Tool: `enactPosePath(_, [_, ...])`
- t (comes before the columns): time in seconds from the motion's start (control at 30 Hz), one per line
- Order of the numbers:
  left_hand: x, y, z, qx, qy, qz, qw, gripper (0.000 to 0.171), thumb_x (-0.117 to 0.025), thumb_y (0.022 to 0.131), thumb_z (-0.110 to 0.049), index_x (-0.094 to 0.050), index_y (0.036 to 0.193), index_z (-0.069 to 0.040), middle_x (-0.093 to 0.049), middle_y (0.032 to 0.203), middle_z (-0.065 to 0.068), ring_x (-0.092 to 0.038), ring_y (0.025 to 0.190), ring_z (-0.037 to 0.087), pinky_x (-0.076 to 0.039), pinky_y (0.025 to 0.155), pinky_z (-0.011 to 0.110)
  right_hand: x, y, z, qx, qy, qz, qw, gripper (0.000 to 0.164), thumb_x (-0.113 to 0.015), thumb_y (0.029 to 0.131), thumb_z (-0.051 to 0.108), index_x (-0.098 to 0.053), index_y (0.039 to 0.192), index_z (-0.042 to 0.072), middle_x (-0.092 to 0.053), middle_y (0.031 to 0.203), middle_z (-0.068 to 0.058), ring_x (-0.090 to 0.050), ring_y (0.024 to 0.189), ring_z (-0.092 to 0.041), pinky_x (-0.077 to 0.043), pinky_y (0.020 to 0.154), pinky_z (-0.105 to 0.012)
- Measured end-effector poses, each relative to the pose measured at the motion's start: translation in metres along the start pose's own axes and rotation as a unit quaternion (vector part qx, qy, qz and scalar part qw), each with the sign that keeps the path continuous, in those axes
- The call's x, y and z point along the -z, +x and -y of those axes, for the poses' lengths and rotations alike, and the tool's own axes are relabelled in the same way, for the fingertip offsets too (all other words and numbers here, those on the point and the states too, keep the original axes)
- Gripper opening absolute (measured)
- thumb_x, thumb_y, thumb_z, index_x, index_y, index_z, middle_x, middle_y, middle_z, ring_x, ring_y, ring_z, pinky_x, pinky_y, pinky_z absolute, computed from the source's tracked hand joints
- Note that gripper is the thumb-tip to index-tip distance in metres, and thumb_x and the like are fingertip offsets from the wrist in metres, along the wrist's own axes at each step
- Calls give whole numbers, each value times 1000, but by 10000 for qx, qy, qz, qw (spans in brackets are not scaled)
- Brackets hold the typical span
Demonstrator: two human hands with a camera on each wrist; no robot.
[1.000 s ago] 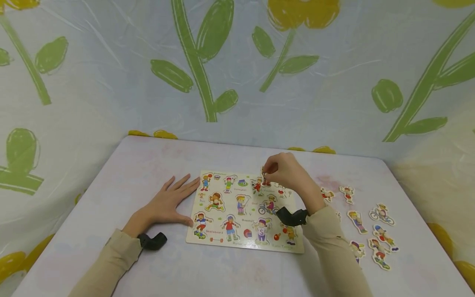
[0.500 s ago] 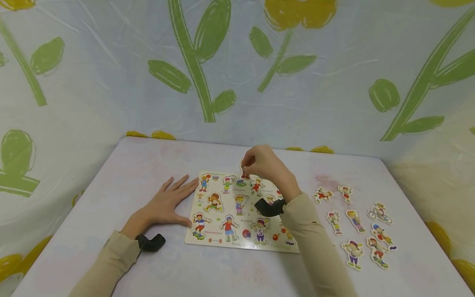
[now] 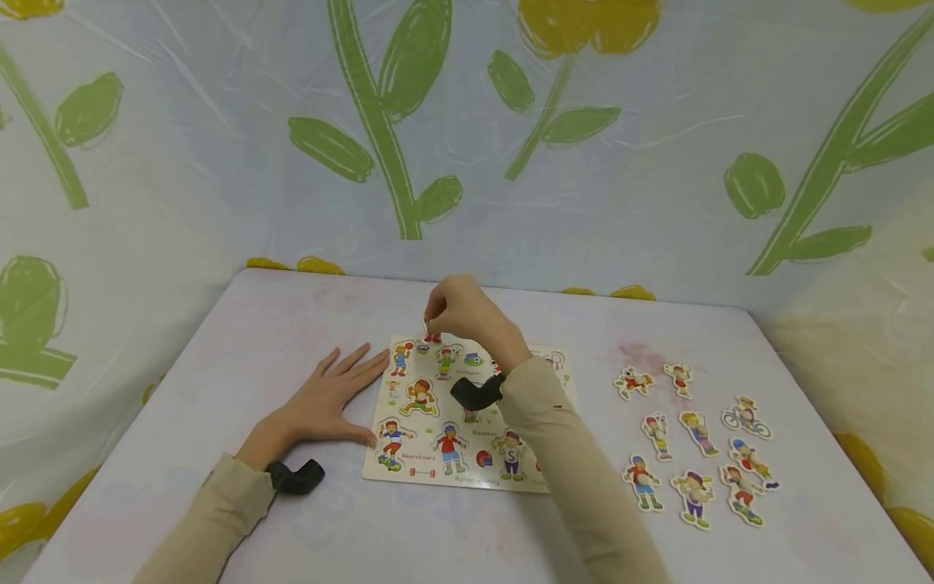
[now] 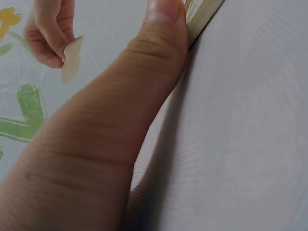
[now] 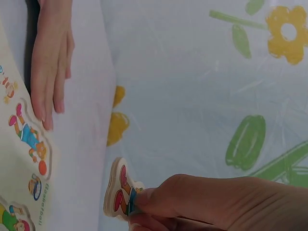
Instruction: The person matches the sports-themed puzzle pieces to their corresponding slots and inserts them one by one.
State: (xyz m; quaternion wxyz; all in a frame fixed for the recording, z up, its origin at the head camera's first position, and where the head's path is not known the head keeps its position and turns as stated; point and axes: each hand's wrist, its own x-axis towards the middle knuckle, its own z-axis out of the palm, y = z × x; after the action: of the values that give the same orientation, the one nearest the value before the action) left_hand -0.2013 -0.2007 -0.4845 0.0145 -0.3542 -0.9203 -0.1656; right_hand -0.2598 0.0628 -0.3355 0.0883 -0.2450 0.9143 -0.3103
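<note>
A wooden puzzle board (image 3: pixel 430 414) printed with sports figures lies flat on the table. My left hand (image 3: pixel 332 401) rests palm down at its left side, fingers spread, with fingertips and thumb at the board's edge. Between thumb and fingers, my right hand (image 3: pixel 467 312) pinches a wooden puzzle piece (image 5: pixel 120 192). The piece shows blue clothing and reddish shoes in the right wrist view; fingers hide its upper part. It is held up over the board's far left corner, near the basketball figure (image 3: pixel 400 358). In the left wrist view, its plain wooden back (image 4: pixel 72 60) shows.
Several loose puzzle pieces lie to the right of the board, among them a cyclist piece (image 3: pixel 747 418), a baseball piece (image 3: pixel 693 499) and a roller skater piece (image 3: pixel 643 484). Two pieces at the far right overlap. Behind the table (image 3: pixel 292 535) hangs a flower-patterned sheet (image 3: pixel 620 211).
My right hand has carried the puzzle piece leftward, from above the board's right part to its far left corner. The left hand stays in place.
</note>
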Motion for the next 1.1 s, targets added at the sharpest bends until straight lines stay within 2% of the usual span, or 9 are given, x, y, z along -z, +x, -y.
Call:
enactPosePath(0.17, [-1, 1, -1, 56, 12, 66, 10000, 123, -59, 66, -89, -21, 160, -19, -19, 165, -4, -8, 152, 27, 0, 118, 59, -15, 15, 3, 0, -31, 92, 10000, 5, -72, 84, 0, -75, 82, 3, -70, 77, -4, -63, 66, -17, -50, 58, -26])
enactPosePath(0.37, [-1, 1, 1, -28, 59, -28, 10000, 123, -61, 66, -87, -23, 159, -18, -22, 164, -2, -11, 152, 29, -2, 117, 61, -35, 29, 0, -31, -55, 254, 9997, 5, -74, 81, 1, -75, 78, 4, -70, 73, -4, -61, 63, -17, -49, 55, -25])
enactPosePath(0.57, [0, 0, 0, -109, 70, -137, 9998, 122, -62, 66, -87, -25, 159, -17, -25, 163, -1, -14, 151, 31, -6, 116, 63, -56, 38, -7, -314, -248, 471, 9981, 7, -76, 80, 3, -74, 75, 7, -67, 70, -1, -60, 61, -16, -50, 54, -24])
enactPosePath(0.83, [0, -1, 0, -157, 106, -142, 9997, 122, -63, 66, -86, -26, 159, -15, -25, 163, 0, -15, 150, 32, -6, 116, 63, -77, 39, -17, -330, -447, 494, 9972, 10, -76, 81, 3, -74, 73, 8, -65, 69, 0, -57, 64, -15, -48, 56, -23])
enactPosePath(1.1, [0, 0, 0, -127, 58, -123, 9998, 122, -63, 66, -85, -25, 159, -16, -25, 163, 0, -15, 150, 32, -6, 116, 63, -80, 35, -13, -325, -552, 403, 9971, 7, -77, 83, 7, -76, 76, 7, -67, 70, 0, -60, 65, -14, -50, 58, -24])
